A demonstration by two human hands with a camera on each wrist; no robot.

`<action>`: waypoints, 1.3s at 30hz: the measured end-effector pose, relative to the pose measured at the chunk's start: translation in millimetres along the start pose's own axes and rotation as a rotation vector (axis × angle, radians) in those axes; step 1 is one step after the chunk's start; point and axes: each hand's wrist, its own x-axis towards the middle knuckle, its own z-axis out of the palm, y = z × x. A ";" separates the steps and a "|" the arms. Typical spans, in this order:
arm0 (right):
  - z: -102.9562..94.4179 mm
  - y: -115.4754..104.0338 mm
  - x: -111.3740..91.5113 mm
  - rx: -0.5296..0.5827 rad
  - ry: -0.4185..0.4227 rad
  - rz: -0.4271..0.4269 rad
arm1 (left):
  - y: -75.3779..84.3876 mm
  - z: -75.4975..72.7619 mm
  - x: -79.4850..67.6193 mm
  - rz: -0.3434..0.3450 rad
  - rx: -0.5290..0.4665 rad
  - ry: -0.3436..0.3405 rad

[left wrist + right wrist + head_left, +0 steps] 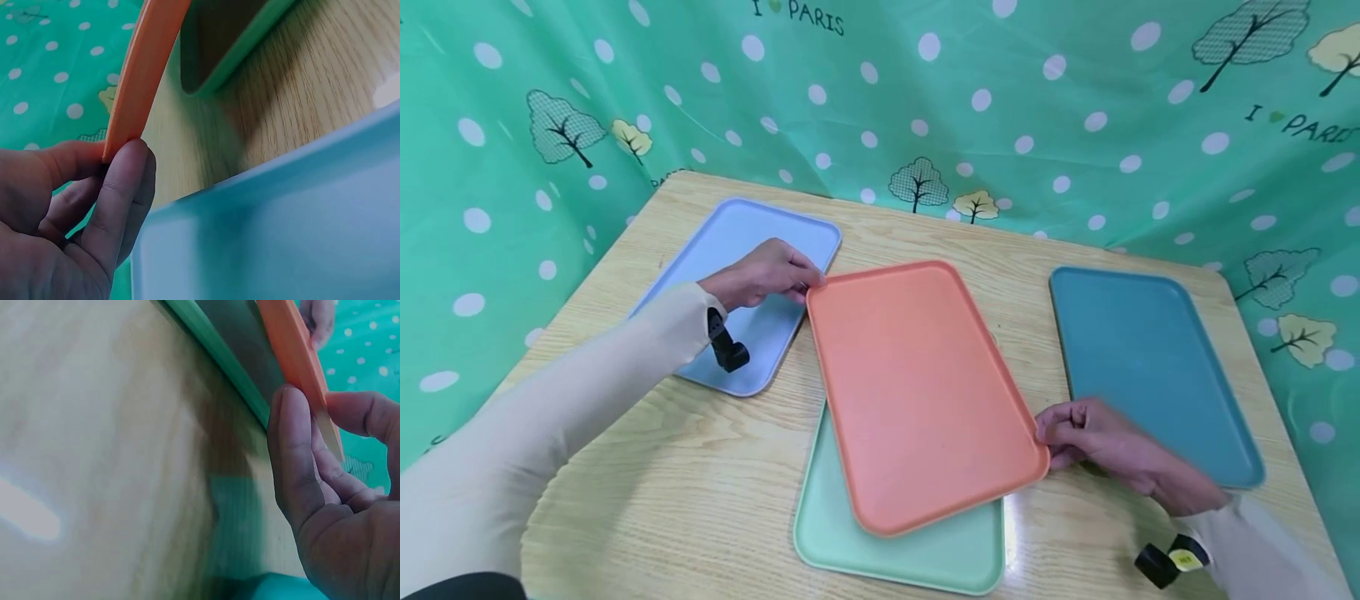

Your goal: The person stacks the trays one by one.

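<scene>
An orange tray [925,392] is held up at a slant above a light green tray [902,542], covering most of it. My left hand [771,273] pinches the orange tray's far left corner, thumb and fingers on either side of the rim, as the left wrist view also shows. At the near right corner my right hand [1093,437] pinches the same tray. In the right wrist view its orange edge [300,356] sits between thumb and fingers, and a gap separates it from the green tray [219,350] beneath.
A light blue tray [745,350] lies on the wooden table [700,475] at the left, under my left hand. To the right lies a dark teal tray [1150,358], beside my right hand. A green dotted curtain [850,92] hangs behind the table and along its sides.
</scene>
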 end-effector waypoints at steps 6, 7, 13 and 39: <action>14.5 5.3 -5.4 0.014 -0.004 0.023 | 4.9 7.8 3.0 0.058 0.112 0.009; 16.5 6.2 -6.3 0.019 -0.008 0.028 | 6.0 9.0 3.6 0.067 0.125 0.006; 26.7 11.8 -12.4 0.053 -0.032 0.046 | 11.5 15.5 7.8 0.093 0.177 -0.015; 75.7 22.4 -23.9 0.122 -0.054 0.131 | 17.5 39.8 18.7 0.175 0.353 -0.041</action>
